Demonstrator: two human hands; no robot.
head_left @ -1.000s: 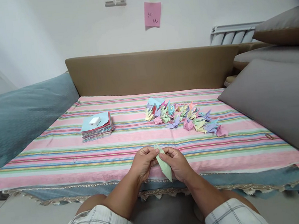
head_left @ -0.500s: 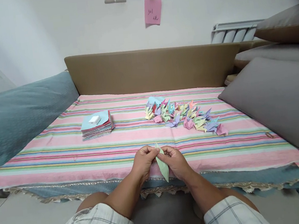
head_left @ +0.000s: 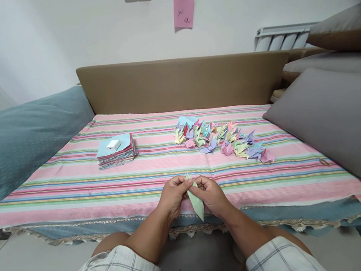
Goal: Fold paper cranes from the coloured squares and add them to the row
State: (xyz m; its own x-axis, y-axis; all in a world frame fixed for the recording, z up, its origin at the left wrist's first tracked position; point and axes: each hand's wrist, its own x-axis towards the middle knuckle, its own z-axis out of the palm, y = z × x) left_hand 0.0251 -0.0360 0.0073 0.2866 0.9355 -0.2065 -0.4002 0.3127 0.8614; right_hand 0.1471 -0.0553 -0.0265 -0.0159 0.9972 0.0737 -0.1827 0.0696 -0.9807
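Observation:
A pale green folded paper [head_left: 196,204], long and pointed, is pinched between my two hands over the front edge of the seat. My left hand [head_left: 174,192] grips its upper left side with thumb and fingers. On the other side, my right hand [head_left: 211,193] presses its thumb on the paper's upper part, with the fingers curled behind. A narrow tip sticks up above the thumbs, and the lower point hangs toward me. Beyond my hands lies a cluster of folded paper cranes [head_left: 227,141] in many colours.
A stack of coloured paper sheets [head_left: 117,158] with a small white box [head_left: 113,145] on top sits at left. Striped cloth [head_left: 158,172] covers the seat. Grey cushions [head_left: 335,122] pile up at right, near a small brown loop [head_left: 325,162]. A blue armrest [head_left: 36,130] bounds the left.
The view has shifted very slightly. The green paper's top tip has moved a little to the left, while both hands keep nearly the same place and grip.

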